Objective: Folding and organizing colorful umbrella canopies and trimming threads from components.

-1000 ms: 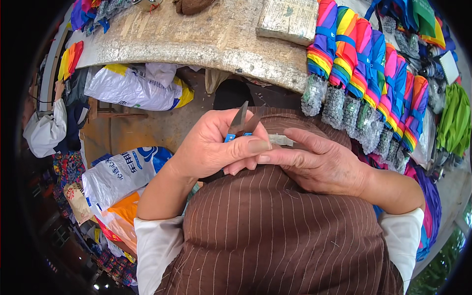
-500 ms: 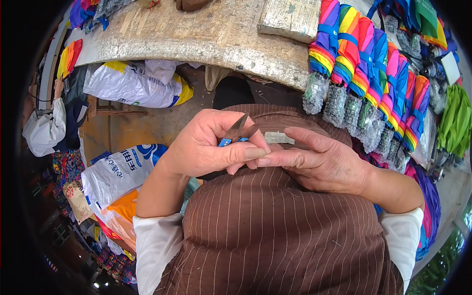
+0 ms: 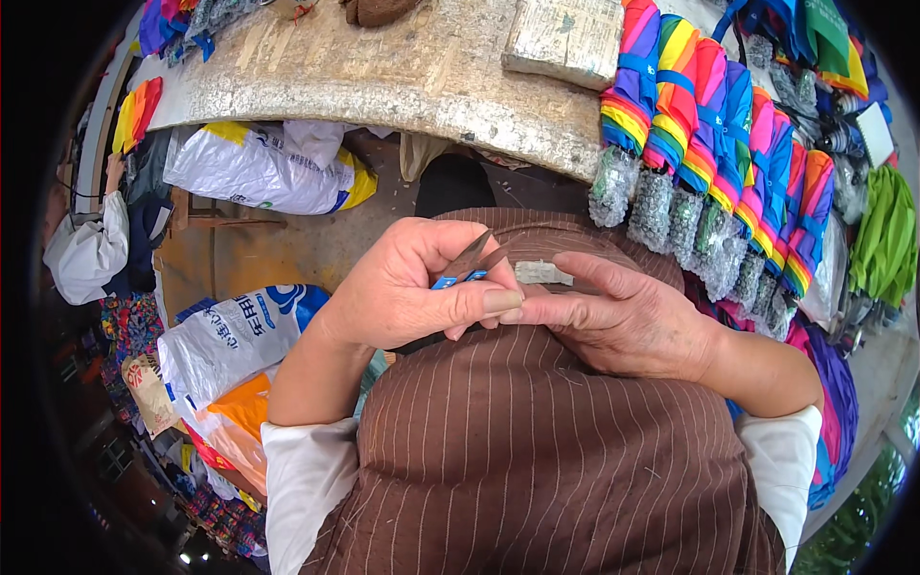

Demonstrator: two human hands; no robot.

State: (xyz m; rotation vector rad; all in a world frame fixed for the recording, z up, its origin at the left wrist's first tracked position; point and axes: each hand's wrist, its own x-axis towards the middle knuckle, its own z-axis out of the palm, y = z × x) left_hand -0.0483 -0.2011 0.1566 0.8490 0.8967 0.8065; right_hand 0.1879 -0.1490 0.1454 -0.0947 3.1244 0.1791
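Observation:
My left hand (image 3: 412,287) is closed around a pair of small snips (image 3: 467,266) with blue handles; two dark, pointed blades stick up apart between its fingers. My right hand (image 3: 628,316) meets it over my lap, fingertips touching the left thumb and fingers. One right finger stands out apart, while the others bend in a pinch. Whatever lies between the joined fingertips is too small or hidden to make out. Just beyond the hands, a pale, worn strip (image 3: 543,272) shows against the brown striped apron (image 3: 546,441).
A worn worktable (image 3: 383,86) curves across the front, with a flat pale block (image 3: 563,43) on it. Folded rainbow umbrellas (image 3: 714,125) hang in a row at the right, near a green bundle (image 3: 886,230). White sacks (image 3: 259,168) lie under the table and at the left.
Both hands keep the same grip and place, fingertips still touching. The snips' blades have shifted very slightly right and down, and the view has moved a little.

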